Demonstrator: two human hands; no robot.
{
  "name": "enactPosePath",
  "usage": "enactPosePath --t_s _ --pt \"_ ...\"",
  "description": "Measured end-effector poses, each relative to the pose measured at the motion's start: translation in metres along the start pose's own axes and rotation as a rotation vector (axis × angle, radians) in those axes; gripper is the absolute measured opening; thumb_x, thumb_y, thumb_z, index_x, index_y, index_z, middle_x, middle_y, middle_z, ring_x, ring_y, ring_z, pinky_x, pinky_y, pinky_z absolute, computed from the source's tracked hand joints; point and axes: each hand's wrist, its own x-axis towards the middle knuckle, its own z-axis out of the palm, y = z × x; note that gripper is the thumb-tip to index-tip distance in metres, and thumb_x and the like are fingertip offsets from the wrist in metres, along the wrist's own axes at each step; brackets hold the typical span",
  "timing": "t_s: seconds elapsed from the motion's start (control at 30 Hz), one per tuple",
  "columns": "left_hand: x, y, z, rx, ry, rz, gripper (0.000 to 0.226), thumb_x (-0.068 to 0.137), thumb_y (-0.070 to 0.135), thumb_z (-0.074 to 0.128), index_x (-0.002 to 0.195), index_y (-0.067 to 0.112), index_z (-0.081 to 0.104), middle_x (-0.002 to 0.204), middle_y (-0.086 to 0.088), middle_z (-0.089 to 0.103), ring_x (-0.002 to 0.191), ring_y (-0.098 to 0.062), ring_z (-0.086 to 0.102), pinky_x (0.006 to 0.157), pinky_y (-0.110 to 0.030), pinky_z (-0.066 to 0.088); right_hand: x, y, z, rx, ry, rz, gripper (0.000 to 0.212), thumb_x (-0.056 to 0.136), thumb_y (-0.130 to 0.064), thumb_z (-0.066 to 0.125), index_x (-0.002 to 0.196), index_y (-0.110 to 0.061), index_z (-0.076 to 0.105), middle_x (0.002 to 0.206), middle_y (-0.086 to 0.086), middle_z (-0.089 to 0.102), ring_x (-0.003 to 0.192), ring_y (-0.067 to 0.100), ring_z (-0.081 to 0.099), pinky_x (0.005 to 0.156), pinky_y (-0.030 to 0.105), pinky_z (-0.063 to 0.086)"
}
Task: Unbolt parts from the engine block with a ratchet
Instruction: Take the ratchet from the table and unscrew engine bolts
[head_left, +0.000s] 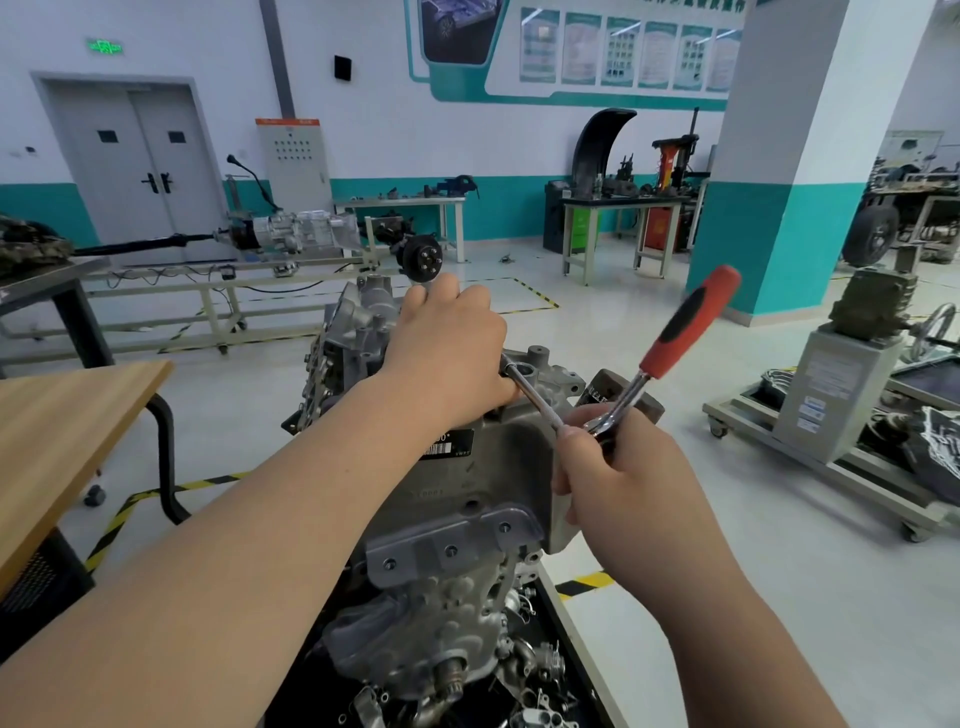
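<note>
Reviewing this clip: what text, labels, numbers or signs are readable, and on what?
Nothing reads clearly.
Black barcode label on the engine block: characters too small, partly under the left hand.
Print on the black oil filter: blurred.
Green sign over the double door: blurred.
Wall posters: too small.
Stickers on the grey stand: blurred.

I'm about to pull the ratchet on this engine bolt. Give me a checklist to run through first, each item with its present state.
1. Socket seated on the bolt: cannot tell. The left hand covers the far end of the extension bar.
2. Extension bar joined to the ratchet: cannot tell. The right hand wraps round the joint.
3. Grip for leverage: probably not ok. The right hand holds the ratchet at its head, and the orange handle is free.
4. Engine block steadied: ok. The left hand rests on it.
5. Handle swing path: seems ok. The handle stands up in open air.
</note>
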Motion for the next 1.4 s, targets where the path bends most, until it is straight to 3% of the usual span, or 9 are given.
enactPosePath --t_s 0.13,0.23,0.3,0.43,0.6,0.83,1.1,1.3,1.4 --pt "-0.001 0.0 0.0 0.011 0.01 0.006 0.049 0.079 0.059 0.059 0.111 0.024 0.068 0.1 0.003 0.048 0.103 -0.023 0.035 0.089 -0.04 0.03 0.002 0.002 0.002 -0.056 -0.017 -0.065 0.014 0.087 -0.037 0.042 0.088 -0.032 0.055 0.066 -0.006 0.065 0.056 0.006 0.057 0.052 0.031 0.046" --pt "-0.001 0.0 0.0 0.008 0.009 0.002 0.048 0.079 0.059 0.059 0.111 0.024 0.067 0.1 0.003 0.046 0.103 -0.023 0.035 0.089 -0.04 0.03 0.002 0.002 0.004 0.226 -0.047 0.023 0.013 0.094 -0.026 0.047 0.089 -0.03 0.059 0.066 -0.006 0.067 0.05 0.012 0.058 0.052 0.029 0.046" --pt "-0.002 0.0 0.001 0.0 0.009 -0.009 0.05 0.078 0.06 0.06 0.111 0.024 0.066 0.101 0.003 0.046 0.105 -0.023 0.035 0.09 -0.041 0.031 0.0 0.003 0.005 0.432 -0.07 0.122 0.016 0.097 -0.026 0.047 0.095 -0.023 0.062 0.067 -0.001 0.069 0.047 0.016 0.057 0.055 0.035 0.048" --pt "-0.002 0.0 0.001 -0.009 0.003 -0.029 0.05 0.076 0.062 0.061 0.11 0.025 0.066 0.096 0.005 0.037 0.104 -0.022 0.033 0.091 -0.04 0.031 -0.005 0.004 0.011 0.766 -0.15 0.296 0.036 0.103 -0.033 0.039 0.095 -0.007 0.062 0.064 0.008 0.064 0.041 0.021 0.047 0.046 0.03 0.044" --pt "-0.002 0.0 0.001 0.004 -0.003 -0.027 0.05 0.078 0.061 0.059 0.111 0.025 0.066 0.097 0.005 0.038 0.104 -0.023 0.033 0.09 -0.04 0.031 -0.012 0.0 0.021 1.221 -0.262 0.534 0.052 0.099 -0.05 0.037 0.097 -0.004 0.062 0.053 0.004 0.049 0.035 0.015 0.036 0.041 0.025 0.032" --pt "-0.003 0.0 0.0 0.009 0.004 -0.017 0.05 0.079 0.058 0.058 0.117 0.026 0.065 0.106 0.003 0.046 0.107 -0.024 0.034 0.09 -0.04 0.031 -0.021 0.0 0.028 1.505 -0.371 0.644 0.062 0.093 -0.06 0.037 0.095 -0.004 0.065 0.051 0.001 0.043 0.032 0.013 0.031 0.037 0.023 0.033" --pt "-0.001 0.002 -0.002 0.034 -0.024 -0.025 0.05 0.079 0.059 0.059 0.115 0.024 0.066 0.108 0.001 0.049 0.109 -0.026 0.036 0.09 -0.042 0.03 -0.016 0.003 0.024 1.347 -0.383 0.587 0.06 0.093 -0.06 0.037 0.09 -0.006 0.063 0.05 0.003 0.044 0.033 0.015 0.034 0.039 0.024 0.033" --pt "-0.001 0.002 -0.003 0.039 -0.03 -0.027 0.049 0.079 0.058 0.059 0.113 0.024 0.067 0.106 0.001 0.048 0.108 -0.026 0.036 0.089 -0.041 0.03 -0.005 0.011 0.022 0.659 -0.15 0.353 0.055 0.1 -0.05 0.033 0.081 -0.01 0.066 0.051 0.006 0.06 0.035 0.019 0.048 0.046 0.027 0.039" --pt "-0.002 0.002 -0.003 0.026 -0.023 -0.026 0.048 0.079 0.058 0.059 0.112 0.024 0.067 0.102 0.002 0.046 0.108 -0.025 0.036 0.09 -0.042 0.03 -0.004 0.009 0.013 0.329 -0.11 0.22 0.06 0.083 -0.06 0.034 0.06 -0.016 0.068 0.05 0.006 0.064 0.043 0.015 0.056 0.057 0.032 0.041"
